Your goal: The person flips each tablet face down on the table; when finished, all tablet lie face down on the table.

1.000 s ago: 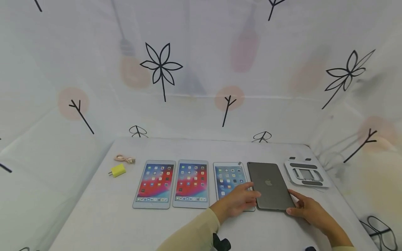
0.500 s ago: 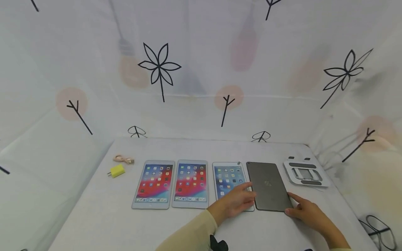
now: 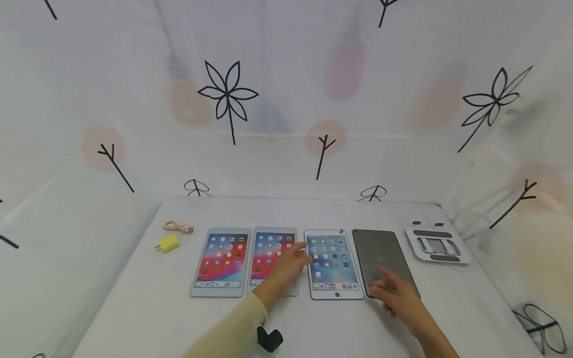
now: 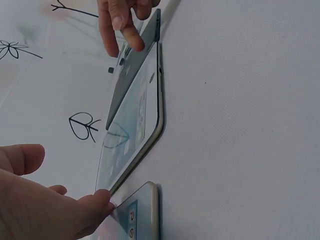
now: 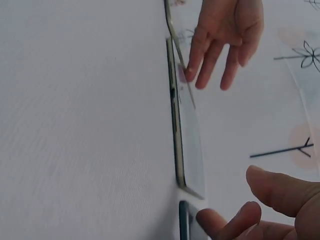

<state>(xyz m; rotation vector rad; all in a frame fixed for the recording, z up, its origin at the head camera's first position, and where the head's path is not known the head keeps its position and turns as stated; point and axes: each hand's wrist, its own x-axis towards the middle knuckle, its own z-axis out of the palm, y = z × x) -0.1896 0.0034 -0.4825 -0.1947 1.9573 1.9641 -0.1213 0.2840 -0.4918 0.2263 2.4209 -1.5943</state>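
Four tablets is avoided here: several tablets lie in a row on the white table. My left hand [image 3: 286, 268] is over the second tablet [image 3: 261, 268], its fingertips at the left edge of a white tablet [image 3: 333, 263] with a blue lit screen. Whether they touch that edge is unclear; the left wrist view shows the hand [image 4: 50, 207] with loose fingers beside it. My right hand [image 3: 400, 298] hovers at the lower part of a dark grey tablet [image 3: 380, 248], back side up. Its fingers are loosely bent, holding nothing. Part of the second tablet is hidden by my left hand.
At the far left lies another white tablet [image 3: 221, 263] with a red and blue screen. Behind it are a yellow charger plug [image 3: 168, 243] and a coiled pink cable [image 3: 178, 227]. A white folding stand [image 3: 436, 246] lies at the right.
My left hand has moved left, from the grey tablet's left edge to the blue-screen tablet's left edge. My right hand has let go of the grey tablet's right corner and moved left.
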